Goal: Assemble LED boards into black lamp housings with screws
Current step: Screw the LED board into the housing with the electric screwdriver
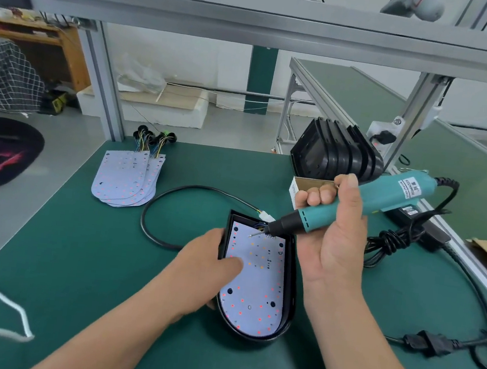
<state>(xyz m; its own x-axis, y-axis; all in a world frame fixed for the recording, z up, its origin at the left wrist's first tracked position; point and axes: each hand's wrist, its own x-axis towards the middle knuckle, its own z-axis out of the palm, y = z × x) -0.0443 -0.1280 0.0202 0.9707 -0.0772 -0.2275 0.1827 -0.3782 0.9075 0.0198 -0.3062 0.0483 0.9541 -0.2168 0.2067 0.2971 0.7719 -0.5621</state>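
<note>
Hands: my left hand (210, 269) lies over the left wall of the housing (291, 282), fingers fairly straight, one pressed flat on the board (255, 280). My right hand (338, 226) is wrapped round the driver (366, 199), thumb up along its body.
Driver: tilted, with the bit (257, 233) pointing down and left. Its tip is just above the board's far end, near where the wires enter. I can't tell whether a screw sits on the tip.
Board: seated inside the housing on the tabletop (87, 272), right before me, between my hands.
Done: by my reckoning, one board is dropped in and lined up. The cable (154, 204) is led out the far end, with its connector (267, 217) beside the rim.
Holes: the dark holes near the board's corners look open to me, so I judge few screws, if any, are driven.
Left on this unit: drive the screws all round.
Left after: spare boards (126, 179) lie fanned at far left. Spare housings (338, 153) stand nested at far right behind a small box (312, 184). I take it several more units are to come.
</note>
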